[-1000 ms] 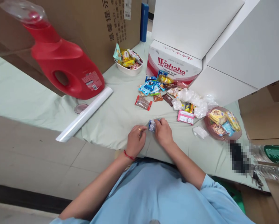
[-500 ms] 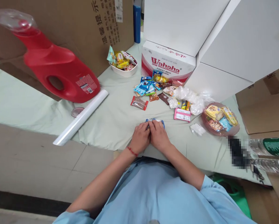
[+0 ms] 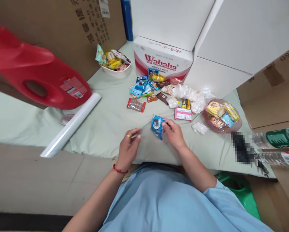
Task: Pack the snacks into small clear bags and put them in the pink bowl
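My right hand (image 3: 174, 132) pinches a blue snack packet (image 3: 157, 126) by its right edge, raised just over the green cloth. A thin sheet of clear plastic film (image 3: 145, 126) seems to stretch from the packet to my left hand (image 3: 130, 145). The left thumb and fingertips are closed on the film's edge, which shows only faintly. Past the hands lie a brown packet with red ends (image 3: 136, 105), a pink-and-white packet (image 3: 183, 114) and a crumpled clear wrapper (image 3: 199, 128).
Several blue snack packets (image 3: 140, 87) and clear plastic crumples (image 3: 181, 91) lie before the Wahaha box (image 3: 162, 59). A white bowl (image 3: 116, 72) and a pink bowl (image 3: 208, 125) hold snacks. On the left are a white roll (image 3: 72, 125) and a red jug (image 3: 47, 74); bottles (image 3: 274, 138) lie right.
My hands were together over the blue packet and are now apart. The right hand has lifted it into view; the left has moved left. The camera view has shifted.
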`<action>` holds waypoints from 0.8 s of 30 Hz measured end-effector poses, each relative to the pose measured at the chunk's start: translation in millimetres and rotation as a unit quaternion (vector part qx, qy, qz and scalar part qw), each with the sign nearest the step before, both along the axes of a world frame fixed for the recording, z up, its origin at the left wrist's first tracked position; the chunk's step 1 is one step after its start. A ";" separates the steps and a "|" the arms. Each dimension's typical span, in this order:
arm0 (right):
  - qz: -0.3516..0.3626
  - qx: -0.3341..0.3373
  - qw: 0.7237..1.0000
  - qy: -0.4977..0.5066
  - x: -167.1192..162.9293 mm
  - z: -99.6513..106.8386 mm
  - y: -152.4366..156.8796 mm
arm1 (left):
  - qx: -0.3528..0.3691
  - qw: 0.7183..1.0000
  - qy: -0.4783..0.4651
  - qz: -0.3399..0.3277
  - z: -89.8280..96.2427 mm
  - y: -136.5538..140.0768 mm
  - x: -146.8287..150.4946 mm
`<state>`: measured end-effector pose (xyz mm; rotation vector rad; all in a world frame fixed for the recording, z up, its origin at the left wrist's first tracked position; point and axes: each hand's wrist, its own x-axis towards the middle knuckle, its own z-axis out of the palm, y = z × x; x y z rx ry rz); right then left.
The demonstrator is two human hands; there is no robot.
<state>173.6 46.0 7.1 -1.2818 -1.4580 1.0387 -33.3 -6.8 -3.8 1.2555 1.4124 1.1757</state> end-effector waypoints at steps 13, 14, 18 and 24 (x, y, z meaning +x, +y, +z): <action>-0.010 -0.123 0.979 0.162 19.8 -6.4 -47.5 | -0.105 0.983 -0.079 -0.129 -3.4 10.7 58.1; -0.025 -0.114 0.983 0.141 33.8 -3.6 -47.3 | -0.091 0.985 -0.054 -0.135 -4.8 10.5 56.4; -0.185 -0.024 0.979 0.084 133.9 22.5 -33.7 | 0.003 0.989 0.132 -0.060 -16.5 14.7 31.9; -0.375 0.097 0.921 -0.045 296.0 52.1 17.7 | 0.100 0.949 0.297 -0.043 -35.2 20.1 7.3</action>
